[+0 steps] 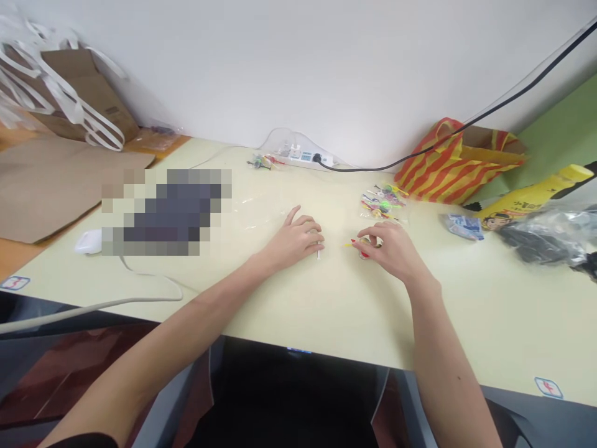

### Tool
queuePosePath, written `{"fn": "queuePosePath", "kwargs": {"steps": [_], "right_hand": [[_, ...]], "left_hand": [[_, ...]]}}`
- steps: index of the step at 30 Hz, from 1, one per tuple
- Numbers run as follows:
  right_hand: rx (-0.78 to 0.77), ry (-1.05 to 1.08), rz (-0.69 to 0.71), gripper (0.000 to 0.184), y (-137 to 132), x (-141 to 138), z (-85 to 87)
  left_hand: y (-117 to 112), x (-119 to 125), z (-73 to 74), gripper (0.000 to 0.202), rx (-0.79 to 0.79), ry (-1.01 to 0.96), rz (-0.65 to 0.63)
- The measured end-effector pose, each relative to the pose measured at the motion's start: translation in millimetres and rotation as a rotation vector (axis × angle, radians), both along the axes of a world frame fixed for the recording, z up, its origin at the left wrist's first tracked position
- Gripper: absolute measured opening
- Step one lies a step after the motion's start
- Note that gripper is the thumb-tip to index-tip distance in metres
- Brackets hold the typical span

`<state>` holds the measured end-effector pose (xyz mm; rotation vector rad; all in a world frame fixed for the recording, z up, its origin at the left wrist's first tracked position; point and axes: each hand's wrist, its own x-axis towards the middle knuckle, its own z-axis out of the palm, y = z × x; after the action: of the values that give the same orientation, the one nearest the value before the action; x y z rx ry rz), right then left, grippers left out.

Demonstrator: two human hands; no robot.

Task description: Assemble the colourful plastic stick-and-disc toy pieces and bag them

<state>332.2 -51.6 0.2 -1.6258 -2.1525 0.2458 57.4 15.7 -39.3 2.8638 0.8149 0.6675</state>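
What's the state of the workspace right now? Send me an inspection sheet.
Surface: pale yellow table, no spills seen.
Job's things: small white stick under the left fingers; red and yellow piece at the right fingertips; clear bag of coloured pieces just beyond.
Clutter: white mouse, striped bag, yellow pack, black plastic bag, cardboard.
Grippers: left hand curled over the stick, grip unclear; right hand pinching the piece.
Cables: black cable from the power strip; grey mouse cable.
Surroundings: white wall behind, green wall on the right.
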Motion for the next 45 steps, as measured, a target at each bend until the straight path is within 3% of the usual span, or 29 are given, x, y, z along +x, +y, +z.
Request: {"fn": "queuePosePath", "kwargs": {"steps": [7,14,21,26,29,33,38,42,45], "right_hand": [[-0.037,-0.156,-0.067,0.020,7.7,-12.2,-19.2],[-0.067,-0.116,-0.066,0.015,9.4,-14.5,-21.6],[-0.198,0.324,-0.048,0.011,2.7,-23.6,-10.6],[-0.384,0.704,0.037,0.023,0.2,-31.3,-8.5],[-0.456,0.881,0.068,0.029,-0.1,-35.0,-9.7],[-0.480,1.013,0.103,0.028,0.7,-37.1,-12.0],[-0.526,1.243,0.178,0.023,0.7,-37.8,-13.4],[-0.526,1.352,0.198,0.027,-0.3,-39.9,-13.1],[-0.518,1.374,0.211,0.027,-0.2,-42.2,-13.2]], "left_hand": [[1.4,-4.7,1.5,0.019,-0.018,-0.003,0.020],[4.2,-6.0,-3.1,0.019,-0.017,-0.006,0.021],[-7.5,0.5,5.8,0.029,0.010,-0.140,0.007],[-24.0,14.2,9.2,0.029,-0.081,-0.287,-0.115],[-29.5,18.6,8.4,0.030,-0.129,-0.365,-0.123],[-32.0,17.8,10.3,0.028,-0.294,-0.424,-0.120],[-36.0,15.8,14.6,0.046,-0.548,-0.477,-0.132],[-41.3,18.5,17.9,0.028,-0.702,-0.551,-0.246],[-43.1,20.4,19.7,0.017,-0.706,-0.603,-0.265]]}}
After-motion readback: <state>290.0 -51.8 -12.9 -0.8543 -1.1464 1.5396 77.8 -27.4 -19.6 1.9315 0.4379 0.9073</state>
